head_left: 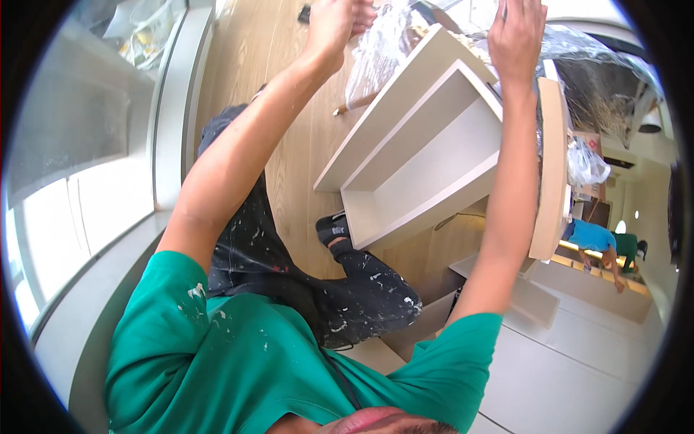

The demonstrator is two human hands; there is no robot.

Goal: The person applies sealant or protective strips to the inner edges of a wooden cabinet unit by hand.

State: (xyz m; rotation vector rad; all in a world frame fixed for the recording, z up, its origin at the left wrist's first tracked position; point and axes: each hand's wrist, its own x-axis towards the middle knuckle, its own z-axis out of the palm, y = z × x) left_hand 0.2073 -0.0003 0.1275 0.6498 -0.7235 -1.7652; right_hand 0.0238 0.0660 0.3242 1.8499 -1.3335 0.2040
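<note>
Now the pale open box unit slants across the view over the wooden floor, ahead of the person and between the two forearms. Beyond its far left side, the left hand is raised with fingers bent, near crumpled clear plastic wrap; whether it grips anything, I cannot tell. Near the unit's far right corner is the right hand, fingers running to the upper edge; its grip cannot be told either, nor whether it touches the unit. Just beside the unit's near end is a dark shoe, with paint-spattered trousers closer in. Right of the unit stands a tan panel; farther right, a person in blue bends over.
</note>
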